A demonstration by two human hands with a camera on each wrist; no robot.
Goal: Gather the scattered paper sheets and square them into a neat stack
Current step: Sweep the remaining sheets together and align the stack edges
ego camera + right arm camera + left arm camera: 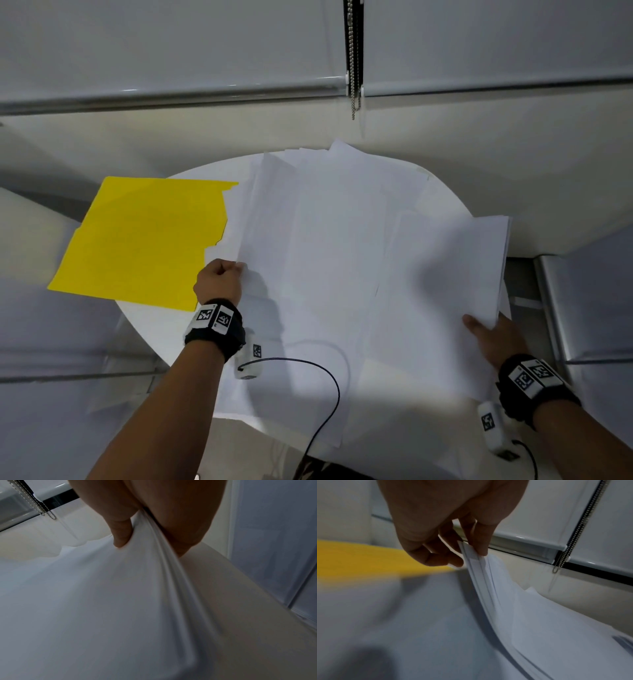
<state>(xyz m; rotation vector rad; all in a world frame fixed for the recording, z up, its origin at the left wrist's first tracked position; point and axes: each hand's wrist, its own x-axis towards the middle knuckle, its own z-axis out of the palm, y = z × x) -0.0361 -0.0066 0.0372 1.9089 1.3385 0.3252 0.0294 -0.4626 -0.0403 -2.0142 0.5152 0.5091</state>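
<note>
Several white paper sheets point(329, 240) lie fanned and overlapping across a round white table point(442, 195). My left hand point(219, 279) pinches the left edge of a few sheets; the left wrist view shows those lifted sheets point(477, 566) curving up between thumb and fingers point(481, 545). My right hand point(493, 337) grips the near right corner of a thicker bundle of sheets point(455, 274), thumb on top. In the right wrist view that bundle point(137, 588) bends up between the thumb point(122, 536) and the fingers below.
A yellow folder point(137, 240) lies at the table's left, overhanging its edge, partly under the white sheets. A black cable point(329, 401) loops over the near papers. A bead chain point(352, 58) hangs from window blinds behind the table.
</note>
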